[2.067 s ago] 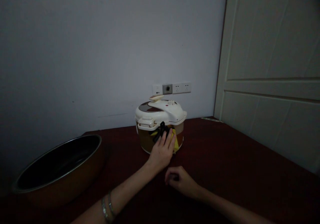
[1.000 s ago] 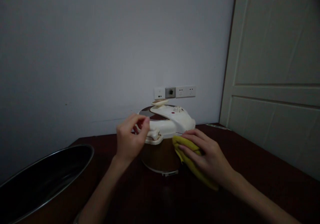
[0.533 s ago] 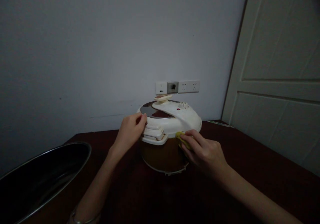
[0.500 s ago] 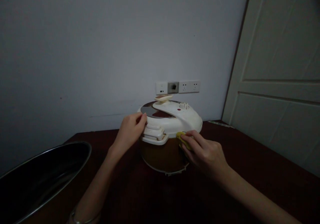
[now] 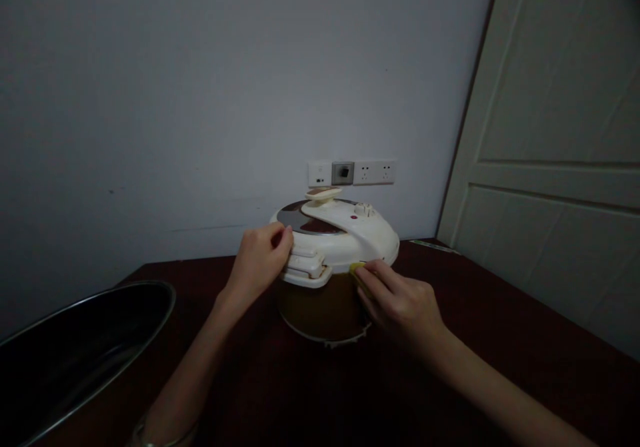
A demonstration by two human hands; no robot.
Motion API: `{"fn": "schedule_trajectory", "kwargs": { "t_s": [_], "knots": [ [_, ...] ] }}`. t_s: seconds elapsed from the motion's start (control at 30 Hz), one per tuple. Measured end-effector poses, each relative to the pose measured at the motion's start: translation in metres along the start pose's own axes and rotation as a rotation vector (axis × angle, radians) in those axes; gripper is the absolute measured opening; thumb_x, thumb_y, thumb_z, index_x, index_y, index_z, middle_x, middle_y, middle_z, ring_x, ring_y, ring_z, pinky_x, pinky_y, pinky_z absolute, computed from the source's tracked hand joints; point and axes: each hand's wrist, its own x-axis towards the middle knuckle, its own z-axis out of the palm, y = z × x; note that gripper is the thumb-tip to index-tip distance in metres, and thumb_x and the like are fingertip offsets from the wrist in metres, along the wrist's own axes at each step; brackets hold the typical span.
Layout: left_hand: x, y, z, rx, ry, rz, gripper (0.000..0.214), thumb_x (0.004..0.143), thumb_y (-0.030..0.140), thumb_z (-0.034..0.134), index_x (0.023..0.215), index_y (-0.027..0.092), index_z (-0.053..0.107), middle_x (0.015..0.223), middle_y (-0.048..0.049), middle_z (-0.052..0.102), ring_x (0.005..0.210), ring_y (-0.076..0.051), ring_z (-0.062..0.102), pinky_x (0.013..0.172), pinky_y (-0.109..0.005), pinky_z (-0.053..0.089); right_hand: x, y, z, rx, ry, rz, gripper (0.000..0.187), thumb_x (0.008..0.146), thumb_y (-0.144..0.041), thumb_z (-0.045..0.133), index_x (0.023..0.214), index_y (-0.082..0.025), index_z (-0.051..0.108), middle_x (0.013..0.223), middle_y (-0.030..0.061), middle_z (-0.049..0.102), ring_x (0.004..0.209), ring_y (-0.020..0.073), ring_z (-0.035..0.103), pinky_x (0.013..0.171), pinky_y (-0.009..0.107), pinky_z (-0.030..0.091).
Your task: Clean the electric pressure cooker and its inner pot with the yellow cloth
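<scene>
An electric pressure cooker (image 5: 325, 307) with a white lid and a brownish body stands upright in the middle. My left hand (image 5: 263, 257) is closed, thumb and fingers pinched together at the left edge of the lid, beside the white side handle (image 5: 306, 267). Its fingertips partly hide what they grip there. In my right hand (image 5: 403, 304) is a small yellow sponge (image 5: 356, 269), pressed against the front of the cooker just below the lid's rim. Most of the sponge is hidden behind my fingers.
A big dark pot or basin (image 5: 90, 340) with a shiny rim stands at the lower left. Behind the cooker, wall sockets (image 5: 373, 172) sit low on the pale wall. A panelled white door (image 5: 550, 214) is on the right. The tabletop (image 5: 500, 314) is dark red.
My right hand stays at the cooker's front, with less of the sponge showing now. The whole view has shifted slightly; my left hand keeps its place on the cooker.
</scene>
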Motion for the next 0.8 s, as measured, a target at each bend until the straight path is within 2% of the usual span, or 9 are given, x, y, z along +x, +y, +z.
{"fn": "schedule_trajectory", "kwargs": {
  "t_s": [0.13, 0.23, 0.33, 0.43, 0.6, 0.67, 0.8],
  "knots": [
    [0.001, -0.002, 0.000, -0.082, -0.014, -0.074, 0.032, 0.083, 0.034, 0.045, 0.059, 0.015, 0.055, 0.056, 0.0011, 0.052, 0.054, -0.010, 0.045, 0.054, -0.023, 0.033, 0.012, -0.014, 0.006, 0.054, 0.029, -0.047, 0.026, 0.090, -0.016, 0.041, 0.093, -0.011, 0.066, 0.077, 0.0059, 0.064, 0.054, 0.0098, 0.054, 0.046, 0.023, 0.034],
    [0.001, -0.004, -0.004, -0.152, -0.052, -0.099, 0.033, 0.083, 0.035, 0.044, 0.058, 0.016, 0.052, 0.054, 0.0018, 0.051, 0.052, -0.010, 0.045, 0.050, -0.022, 0.034, 0.010, -0.012, 0.007, 0.093, 0.008, -0.039, 0.025, 0.090, -0.017, 0.041, 0.097, -0.011, 0.065, 0.082, 0.0065, 0.064, 0.057, 0.0093, 0.054, 0.047, 0.023, 0.035],
    [0.002, -0.007, -0.014, -0.263, -0.188, -0.124, 0.032, 0.085, 0.036, 0.042, 0.061, 0.016, 0.052, 0.054, 0.0022, 0.051, 0.048, -0.009, 0.048, 0.047, -0.021, 0.037, 0.008, -0.004, 0.004, 0.092, -0.020, -0.014, 0.025, 0.090, -0.020, 0.043, 0.101, -0.012, 0.064, 0.087, 0.0071, 0.064, 0.058, 0.0092, 0.054, 0.046, 0.023, 0.034],
    [0.002, -0.011, -0.028, -0.387, -0.382, -0.169, 0.030, 0.085, 0.038, 0.041, 0.071, 0.016, 0.056, 0.059, 0.0006, 0.058, 0.049, -0.010, 0.054, 0.046, -0.021, 0.041, 0.021, 0.001, 0.000, 0.021, -0.016, 0.021, 0.024, 0.091, -0.022, 0.043, 0.100, -0.015, 0.065, 0.085, 0.0058, 0.064, 0.056, 0.0090, 0.052, 0.043, 0.023, 0.030],
    [-0.004, -0.011, -0.048, -0.319, -0.542, -0.072, 0.026, 0.078, 0.037, 0.055, 0.090, 0.017, 0.064, 0.085, -0.0049, 0.068, 0.071, -0.014, 0.061, 0.063, -0.023, 0.047, 0.053, -0.007, 0.004, -0.092, 0.054, 0.045, 0.022, 0.090, -0.022, 0.046, 0.104, -0.018, 0.063, 0.090, 0.0048, 0.064, 0.063, 0.0110, 0.055, 0.045, 0.024, 0.028],
    [-0.007, -0.010, -0.051, -0.284, -0.611, -0.036, 0.028, 0.075, 0.038, 0.059, 0.093, 0.017, 0.065, 0.086, -0.0050, 0.069, 0.074, -0.016, 0.062, 0.065, -0.024, 0.047, 0.050, -0.012, 0.008, -0.088, 0.072, 0.029, 0.023, 0.090, -0.019, 0.045, 0.106, -0.017, 0.062, 0.093, 0.0056, 0.064, 0.068, 0.0124, 0.057, 0.049, 0.024, 0.033],
    [-0.011, -0.005, -0.049, -0.317, -0.710, -0.009, 0.029, 0.074, 0.034, 0.061, 0.097, 0.018, 0.066, 0.089, -0.0046, 0.070, 0.075, -0.016, 0.063, 0.064, -0.024, 0.047, 0.026, -0.017, 0.010, -0.034, 0.073, 0.021, 0.026, 0.089, -0.013, 0.042, 0.108, -0.012, 0.060, 0.098, 0.0087, 0.064, 0.075, 0.0142, 0.058, 0.056, 0.025, 0.039]
  ]
}}
